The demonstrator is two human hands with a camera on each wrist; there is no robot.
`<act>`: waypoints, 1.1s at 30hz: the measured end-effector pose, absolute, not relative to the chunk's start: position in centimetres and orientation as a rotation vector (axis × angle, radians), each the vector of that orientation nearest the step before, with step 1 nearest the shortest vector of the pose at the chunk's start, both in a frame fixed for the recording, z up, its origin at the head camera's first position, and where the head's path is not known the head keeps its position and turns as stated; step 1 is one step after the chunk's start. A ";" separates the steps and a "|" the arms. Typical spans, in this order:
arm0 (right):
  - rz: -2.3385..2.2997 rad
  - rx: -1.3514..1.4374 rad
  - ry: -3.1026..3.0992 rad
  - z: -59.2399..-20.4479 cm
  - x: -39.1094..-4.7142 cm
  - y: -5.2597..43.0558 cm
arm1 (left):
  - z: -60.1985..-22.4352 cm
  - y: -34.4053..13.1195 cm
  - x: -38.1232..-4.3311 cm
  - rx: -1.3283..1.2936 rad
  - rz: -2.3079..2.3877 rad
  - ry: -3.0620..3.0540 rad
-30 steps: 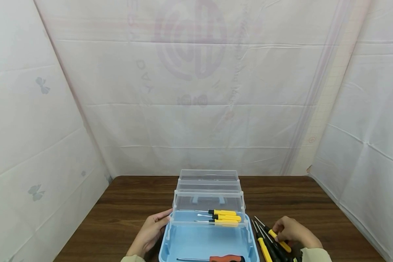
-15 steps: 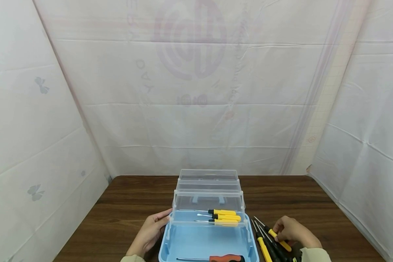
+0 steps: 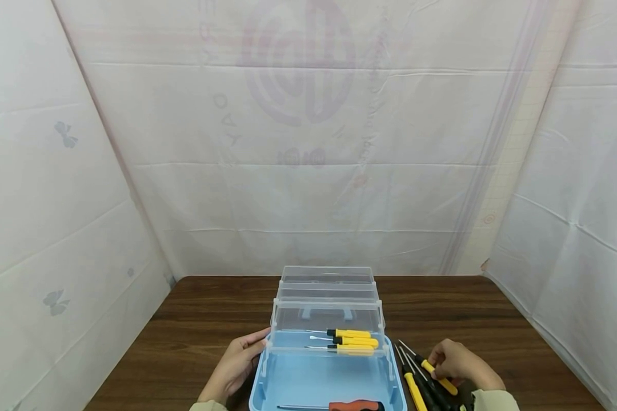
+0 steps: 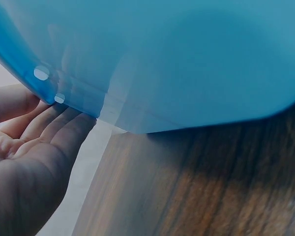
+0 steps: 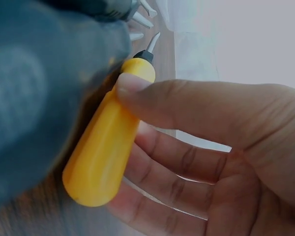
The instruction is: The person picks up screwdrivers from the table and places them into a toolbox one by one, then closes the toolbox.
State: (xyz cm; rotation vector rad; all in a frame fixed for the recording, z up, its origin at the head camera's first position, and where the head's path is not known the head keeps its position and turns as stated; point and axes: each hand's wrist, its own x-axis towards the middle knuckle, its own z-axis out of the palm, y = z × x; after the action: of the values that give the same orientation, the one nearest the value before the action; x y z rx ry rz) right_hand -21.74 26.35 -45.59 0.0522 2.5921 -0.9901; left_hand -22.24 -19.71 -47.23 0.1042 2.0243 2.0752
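Note:
My left hand [image 3: 236, 365] holds the left side of an opened blue plastic toolbox [image 3: 313, 374]; in the left wrist view its thumb and fingers [image 4: 64, 125] meet at the box's edge. To the right of the box, my right hand [image 3: 460, 365] pinches the yellow handle of a screwdriver [image 3: 439, 378] between thumb and fingers. The right wrist view shows the thumb on that yellow handle [image 5: 105, 147], its metal tip pointing away. This screwdriver lies at the right of several others, among them black-handled ones [image 3: 432, 391] and another yellow-handled one [image 3: 413, 391].
The box's clear tiered trays [image 3: 328, 311] stand raised at its back. Several yellow-handled screwdrivers [image 3: 357, 341] lie in the lowest tray. A red-handled screwdriver [image 3: 357, 405] lies in the box's front. Around the brown wooden table [image 3: 211, 308] hang white sheets [image 3: 308, 200].

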 end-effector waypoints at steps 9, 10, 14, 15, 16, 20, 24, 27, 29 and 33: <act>-0.975 0.032 2.593 -45.7 -22.0 26.5 | -47.3 -19.8 -22.2 0.117 2.074 2.023; -0.984 0.028 2.592 -45.7 -22.1 26.5 | -47.3 -19.8 -22.2 0.116 2.074 2.026; -1.004 0.012 2.593 -45.6 -22.2 26.6 | -47.2 -19.7 -22.3 0.109 2.066 2.036; -1.006 0.010 2.591 -45.6 -22.2 26.6 | -47.2 -19.7 -22.3 0.106 2.064 2.037; -1.008 0.008 2.589 -45.6 -22.2 26.6 | -47.2 -19.7 -22.3 0.103 2.062 2.038; -1.005 0.003 2.583 -45.4 -22.3 26.6 | -47.2 -19.6 -22.4 0.097 2.059 2.044; -0.985 -0.002 2.619 -45.3 -22.3 26.4 | -47.3 -19.7 -22.3 0.099 2.065 2.045; -0.983 -0.019 2.645 -45.2 -22.3 26.4 | -47.2 -19.7 -22.3 0.105 2.073 2.037; -0.997 -0.050 2.645 -45.1 -22.3 26.4 | -47.2 -19.7 -22.3 0.111 2.076 2.033; -1.017 -0.095 2.644 -44.9 -22.2 26.5 | -47.2 -19.7 -22.3 0.115 2.070 2.033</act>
State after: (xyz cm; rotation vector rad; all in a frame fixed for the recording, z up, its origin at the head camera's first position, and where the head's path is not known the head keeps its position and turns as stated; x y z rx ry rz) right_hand -22.23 26.54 -44.90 -0.0946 2.6445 -1.0171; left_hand -22.27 -19.71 -47.19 0.1147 2.0328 2.0697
